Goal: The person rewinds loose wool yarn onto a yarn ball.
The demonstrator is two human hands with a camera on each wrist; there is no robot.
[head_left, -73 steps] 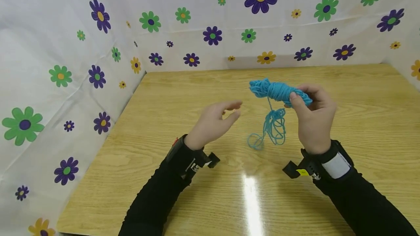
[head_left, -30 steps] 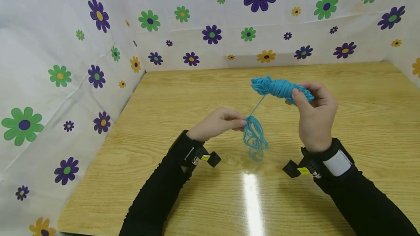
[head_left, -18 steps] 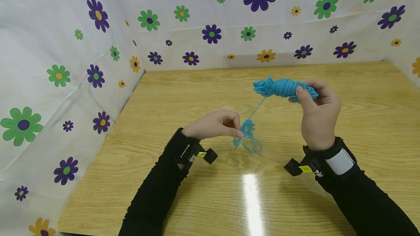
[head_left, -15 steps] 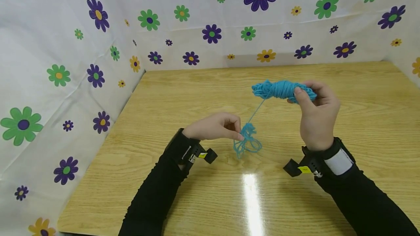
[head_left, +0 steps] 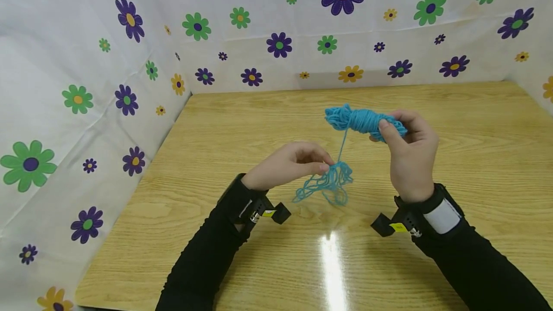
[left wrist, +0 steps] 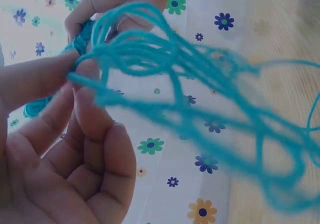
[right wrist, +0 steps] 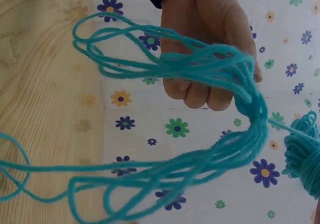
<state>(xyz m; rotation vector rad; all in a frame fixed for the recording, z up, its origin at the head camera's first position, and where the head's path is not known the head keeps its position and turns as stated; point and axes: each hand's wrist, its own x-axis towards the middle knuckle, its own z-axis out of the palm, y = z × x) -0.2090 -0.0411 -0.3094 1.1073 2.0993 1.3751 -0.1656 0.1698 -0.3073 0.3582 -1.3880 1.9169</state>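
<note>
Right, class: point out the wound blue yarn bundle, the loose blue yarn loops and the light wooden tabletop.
Wound blue yarn bundle (head_left: 364,121), head view: wrapped middle.
Loose blue yarn loops (head_left: 335,176), head view: tangled middle strands.
Light wooden tabletop (head_left: 190,162), head view: bare left area.

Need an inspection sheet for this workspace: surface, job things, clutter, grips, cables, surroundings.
Surface: wooden table, with a glare streak toward the front.
Job things: blue yarn bundle, wound round its middle; one strand leads down to loose loops. Whether the loops touch the table: cannot tell.
Clutter: nothing seen.
Grips: left hand pinches the loose loops; right hand holds one end of the bundle. Both wrists wear black bands.
Cables: nothing seen.
Surroundings: white flowered cloth behind and at both sides.
</note>
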